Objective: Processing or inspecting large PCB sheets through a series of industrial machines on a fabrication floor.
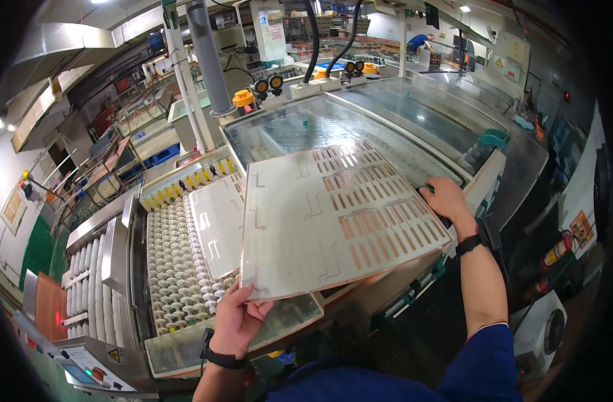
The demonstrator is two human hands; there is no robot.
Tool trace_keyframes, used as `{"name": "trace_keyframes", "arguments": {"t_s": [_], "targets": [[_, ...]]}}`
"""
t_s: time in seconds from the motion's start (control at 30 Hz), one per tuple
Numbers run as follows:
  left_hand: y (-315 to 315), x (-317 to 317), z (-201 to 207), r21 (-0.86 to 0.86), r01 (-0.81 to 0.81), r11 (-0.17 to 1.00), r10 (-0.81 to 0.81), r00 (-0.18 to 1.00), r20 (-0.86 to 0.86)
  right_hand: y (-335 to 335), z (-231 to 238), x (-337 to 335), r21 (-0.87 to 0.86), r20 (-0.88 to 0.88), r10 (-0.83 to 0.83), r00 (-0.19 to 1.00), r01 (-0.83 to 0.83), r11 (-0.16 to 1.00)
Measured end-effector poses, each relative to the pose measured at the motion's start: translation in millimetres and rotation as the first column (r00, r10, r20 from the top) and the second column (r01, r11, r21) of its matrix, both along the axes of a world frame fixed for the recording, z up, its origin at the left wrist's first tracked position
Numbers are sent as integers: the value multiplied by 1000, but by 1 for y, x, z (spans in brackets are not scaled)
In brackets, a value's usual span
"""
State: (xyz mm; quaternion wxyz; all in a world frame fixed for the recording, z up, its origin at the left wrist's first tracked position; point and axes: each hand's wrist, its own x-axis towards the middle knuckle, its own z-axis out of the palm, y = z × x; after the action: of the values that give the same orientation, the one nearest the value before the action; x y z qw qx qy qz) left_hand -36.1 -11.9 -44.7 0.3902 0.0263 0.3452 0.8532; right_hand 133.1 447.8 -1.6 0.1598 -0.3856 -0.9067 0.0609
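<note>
A large thin circuit board panel (290, 228), whitish with copper-coloured traces and rows of bars, lies tilted in front of me above the machine. My left hand (239, 318) is closed on its near left corner, thumb on top and fingers underneath. My right hand (448, 201) is beyond the panel's right edge, at the front rim of the glass-covered tank (280, 134). Its fingers are curled at something dark there that I cannot make out. A second similar panel (213, 214) rests on the white roller wheels (176, 268), partly hidden under the first.
Left of the wheels is a section of long white rollers (95, 288), with a control panel (85, 375) below. A grey pipe (209, 60) rises behind the conveyor. Round gauges (267, 84) stand behind the tank. Far off, a person in blue (420, 41) bends over.
</note>
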Motion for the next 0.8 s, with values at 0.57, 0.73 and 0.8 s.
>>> {"name": "trace_keyframes", "arguments": {"t_s": [0.57,0.73,0.8], "targets": [[2,0,8,-63,-30,998,29,1000,-8,-2,0,0,21,-9,9,1000,-9,1000],[-3,-4,-2,-12,15,1000,-15,999,-34,-1,0,1,21,-18,10,1000,-9,1000],[-4,-5,-2,0,31,1000,-31,999,-44,0,-1,1,22,-20,15,1000,-15,1000]]}}
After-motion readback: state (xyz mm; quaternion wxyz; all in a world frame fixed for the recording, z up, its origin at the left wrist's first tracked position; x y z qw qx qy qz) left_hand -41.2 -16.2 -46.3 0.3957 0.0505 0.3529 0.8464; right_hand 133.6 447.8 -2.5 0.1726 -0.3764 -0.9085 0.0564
